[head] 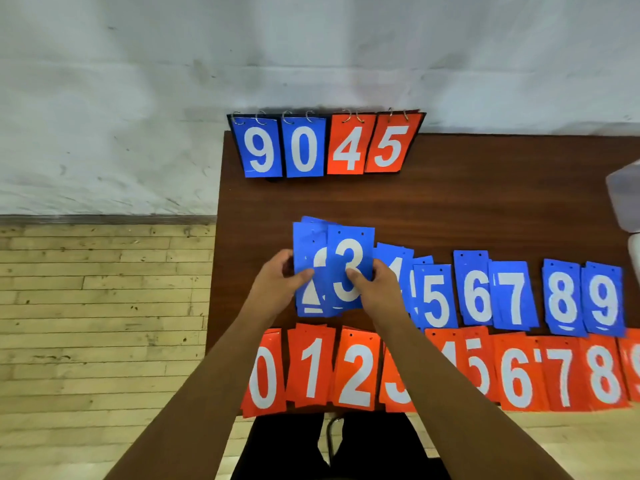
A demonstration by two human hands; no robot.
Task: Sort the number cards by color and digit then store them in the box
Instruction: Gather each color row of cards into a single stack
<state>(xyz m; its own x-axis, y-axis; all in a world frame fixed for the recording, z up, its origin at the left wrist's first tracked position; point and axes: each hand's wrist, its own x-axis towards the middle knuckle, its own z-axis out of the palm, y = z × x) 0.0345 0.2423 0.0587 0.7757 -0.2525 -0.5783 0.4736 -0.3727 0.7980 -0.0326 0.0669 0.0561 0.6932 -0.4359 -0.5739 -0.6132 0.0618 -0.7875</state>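
Note:
Blue number cards lie in a row across the middle of the brown table (450,202), showing 5 (434,299), 6, 7, 8 and 9 at the right. A row of red cards (311,368) from 0 upward lies along the near edge. My left hand (277,289) grips a stack of blue cards (308,271) by its left edge. My right hand (375,289) pinches the blue 3 card (349,268), which overlaps that stack. A blue 4 card behind my right hand is partly hidden.
A flip scoreboard (325,147) reading 9 0 4 5 stands at the table's far edge against the white wall. A pale, semi-clear box (625,199) shows at the right edge. Wooden floor lies to the left of the table.

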